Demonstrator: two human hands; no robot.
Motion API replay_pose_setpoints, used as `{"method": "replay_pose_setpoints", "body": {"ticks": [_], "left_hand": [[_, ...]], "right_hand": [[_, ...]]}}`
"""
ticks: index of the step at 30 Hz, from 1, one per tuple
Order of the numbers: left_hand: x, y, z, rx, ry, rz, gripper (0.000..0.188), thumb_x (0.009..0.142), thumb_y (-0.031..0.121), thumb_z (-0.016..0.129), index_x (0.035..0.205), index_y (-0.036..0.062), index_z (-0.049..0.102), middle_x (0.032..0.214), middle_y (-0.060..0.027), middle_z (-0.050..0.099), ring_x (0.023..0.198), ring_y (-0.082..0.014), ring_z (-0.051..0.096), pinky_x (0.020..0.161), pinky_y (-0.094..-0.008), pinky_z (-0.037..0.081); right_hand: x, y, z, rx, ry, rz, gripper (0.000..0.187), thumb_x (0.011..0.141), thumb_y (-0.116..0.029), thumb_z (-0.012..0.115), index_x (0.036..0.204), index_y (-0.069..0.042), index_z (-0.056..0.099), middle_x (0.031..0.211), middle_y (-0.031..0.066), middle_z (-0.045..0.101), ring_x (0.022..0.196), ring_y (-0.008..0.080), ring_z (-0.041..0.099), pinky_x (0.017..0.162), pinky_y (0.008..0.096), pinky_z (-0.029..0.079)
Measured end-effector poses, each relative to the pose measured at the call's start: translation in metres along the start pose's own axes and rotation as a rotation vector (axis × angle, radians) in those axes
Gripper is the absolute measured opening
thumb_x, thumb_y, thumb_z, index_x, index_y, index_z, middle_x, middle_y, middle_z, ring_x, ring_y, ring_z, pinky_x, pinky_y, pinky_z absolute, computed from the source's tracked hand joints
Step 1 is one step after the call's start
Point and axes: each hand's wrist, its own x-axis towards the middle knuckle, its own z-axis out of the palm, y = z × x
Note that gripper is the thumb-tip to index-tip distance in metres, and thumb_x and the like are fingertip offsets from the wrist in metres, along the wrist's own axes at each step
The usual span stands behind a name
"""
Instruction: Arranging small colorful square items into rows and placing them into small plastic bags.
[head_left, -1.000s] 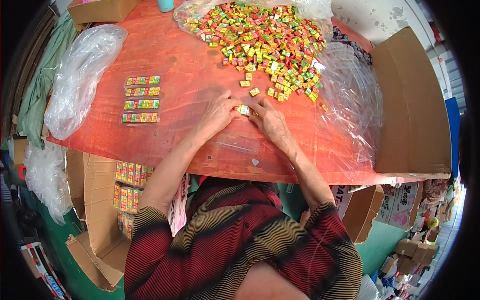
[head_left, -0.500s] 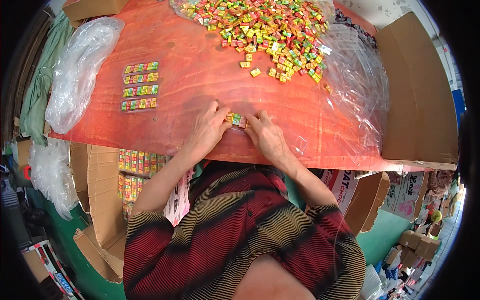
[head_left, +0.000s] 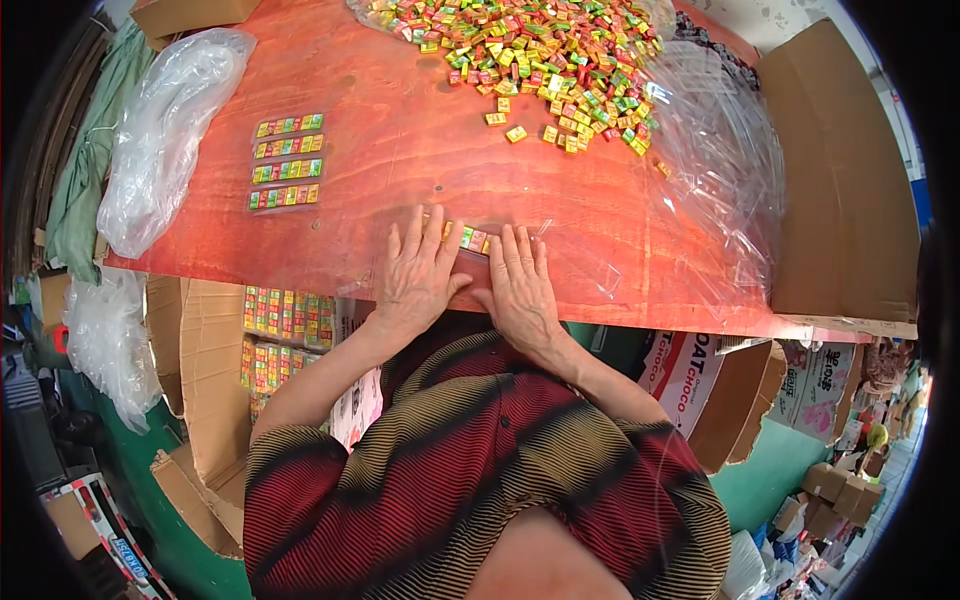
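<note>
A short row of small coloured boxes (head_left: 472, 239), yellow, green and pink, lies in clear plastic near the table's front edge. My left hand (head_left: 415, 275) is flat over its left end, fingers stretched out. On the right end rest the fingertips of my right hand (head_left: 522, 285), also stretched flat. The fingers hide both ends of the row; only its middle shows. Several similar wrapped rows (head_left: 287, 171) are stacked one above another to the left. Farther off, a large heap of loose little boxes (head_left: 560, 70) in yellow, red and green spreads over the table.
Clear plastic film (head_left: 715, 170) covers the table's right side beside a tall cardboard panel (head_left: 845, 180). A crumpled clear bag (head_left: 170, 140) lies at the left edge. Below the red table (head_left: 390, 130), an open carton (head_left: 215, 370) holds packed rows (head_left: 290, 318); another carton (head_left: 735, 400) stands right.
Both hands have gone from pinching the row's ends to lying flat with fingers extended over it. The view has shifted slightly.
</note>
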Motion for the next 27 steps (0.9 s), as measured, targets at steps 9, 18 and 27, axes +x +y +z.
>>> {"method": "replay_pose_setpoints", "body": {"ticks": [9, 18, 27], "left_hand": [[0.005, -0.012, 0.010, -0.139, -0.077, 0.139, 0.071, 0.075, 0.043, 0.056, 0.129, 0.0033, 0.035, 0.136, -0.0210, 0.027, 0.126, -0.0382, 0.024, 0.101, -0.0518, 0.019], [0.011, 0.011, 0.008, -0.269, 0.013, 0.116, 0.068, 0.076, 0.043, 0.056, 0.129, 0.0052, 0.036, 0.135, -0.0204, 0.028, 0.126, -0.0372, 0.023, 0.099, -0.0560, 0.018], [0.023, -0.044, 0.006, -0.103, -0.102, -0.057, 0.061, 0.078, 0.035, 0.057, 0.129, 0.0076, 0.037, 0.138, -0.0199, 0.025, 0.129, -0.0357, 0.020, 0.102, -0.0530, 0.016]], "right_hand": [[0.013, 0.015, -0.020, 0.242, -0.050, 0.025, 0.064, 0.080, -0.031, 0.057, 0.127, 0.005, 0.032, 0.134, 0.0214, 0.030, 0.127, 0.0349, 0.025, 0.102, 0.0494, 0.019], [-0.019, 0.050, -0.038, 0.053, 0.212, 0.190, 0.034, 0.075, -0.005, 0.055, 0.109, -0.004, 0.053, 0.114, 0.0126, 0.049, 0.106, 0.0307, 0.045, 0.087, 0.0403, 0.035], [-0.008, 0.055, -0.027, 0.228, 0.190, -0.059, 0.024, 0.070, 0.000, 0.058, 0.093, -0.005, 0.060, 0.106, 0.0109, 0.053, 0.107, 0.0312, 0.046, 0.087, 0.0416, 0.037]]}}
